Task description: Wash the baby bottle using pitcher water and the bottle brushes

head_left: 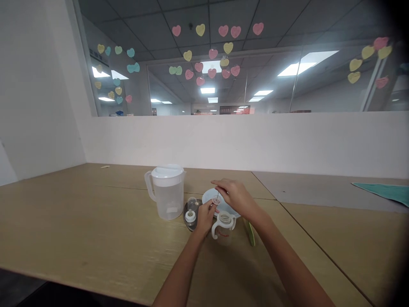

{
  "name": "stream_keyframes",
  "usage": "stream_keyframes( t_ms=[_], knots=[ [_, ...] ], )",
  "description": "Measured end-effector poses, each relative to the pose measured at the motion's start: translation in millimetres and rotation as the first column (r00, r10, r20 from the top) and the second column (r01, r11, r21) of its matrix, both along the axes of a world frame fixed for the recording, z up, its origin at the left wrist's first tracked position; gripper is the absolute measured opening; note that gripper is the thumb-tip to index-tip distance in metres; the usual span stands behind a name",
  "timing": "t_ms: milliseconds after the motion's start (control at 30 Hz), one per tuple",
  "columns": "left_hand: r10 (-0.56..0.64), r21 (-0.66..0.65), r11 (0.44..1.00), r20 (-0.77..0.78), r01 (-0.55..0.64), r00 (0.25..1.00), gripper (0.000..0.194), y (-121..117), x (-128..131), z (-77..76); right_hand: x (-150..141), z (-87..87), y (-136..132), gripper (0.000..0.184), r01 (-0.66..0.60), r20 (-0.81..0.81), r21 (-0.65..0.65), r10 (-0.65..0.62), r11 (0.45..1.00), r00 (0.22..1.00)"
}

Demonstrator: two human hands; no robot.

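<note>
While the bottle with two white handles (224, 228) stands upright on the wooden table (96, 226), its open mouth facing up and its long axis vertical, the person's hands work just beyond it. One handle curves out to its left, the other to its right.

The left hand (206, 216), left of the bottle, has its fingers drawn narrow around a small clear round piece (216, 200), which sits above and just beyond the bottle's mouth. The right hand (237, 197), beyond the bottle and to its right, pinches a thin rod (217, 195). The rod's long axis is nearly upright, leaning slightly, with its lower end pointing down at the round piece; whether it passes through cannot be told.

Behind the bottle lies a pale blue-white bowl (207, 196), partly hidden by both hands. To the bottle's left is a dark round tray (191, 228) holding a bottle teat in a white collar (190, 216), its tip up, and a clear cap (192, 203). Farther left of the bottle stands a lidded plastic pitcher (168, 196), its handle pointing left. Right of the bottle, a slim green item (250, 233) lies lengthwise, slanting toward the person.
</note>
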State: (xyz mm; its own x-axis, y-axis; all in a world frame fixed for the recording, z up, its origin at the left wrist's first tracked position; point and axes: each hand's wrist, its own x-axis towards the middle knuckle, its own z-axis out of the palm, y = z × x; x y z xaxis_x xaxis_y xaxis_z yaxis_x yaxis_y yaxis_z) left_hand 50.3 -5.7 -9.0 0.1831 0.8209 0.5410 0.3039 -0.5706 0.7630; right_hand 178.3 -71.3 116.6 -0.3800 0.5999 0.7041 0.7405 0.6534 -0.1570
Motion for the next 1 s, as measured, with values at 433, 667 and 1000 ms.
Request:
stream_keyframes(
  t_ms=[433,667,1000],
  knots=[
    [-0.050,-0.031,0.998,0.134,0.054,0.990,0.031,2.6,0.7,-2.4,-0.7,-12.9,19.8,0.025,-0.119,-0.146,-0.092,0.104,0.989,0.984],
    [-0.019,-0.023,0.999,0.175,0.023,0.984,0.034,5.6,-1.1,-2.1,-5.5,-27.5,31.8,0.027,-0.144,-0.122,-0.218,0.119,0.965,0.985],
    [0.156,0.175,0.972,0.031,-0.159,0.987,0.030,-0.7,-5.0,6.5,-12.1,-21.6,25.6,0.025,-0.006,0.075,-0.174,0.019,0.985,0.997]
  ],
)
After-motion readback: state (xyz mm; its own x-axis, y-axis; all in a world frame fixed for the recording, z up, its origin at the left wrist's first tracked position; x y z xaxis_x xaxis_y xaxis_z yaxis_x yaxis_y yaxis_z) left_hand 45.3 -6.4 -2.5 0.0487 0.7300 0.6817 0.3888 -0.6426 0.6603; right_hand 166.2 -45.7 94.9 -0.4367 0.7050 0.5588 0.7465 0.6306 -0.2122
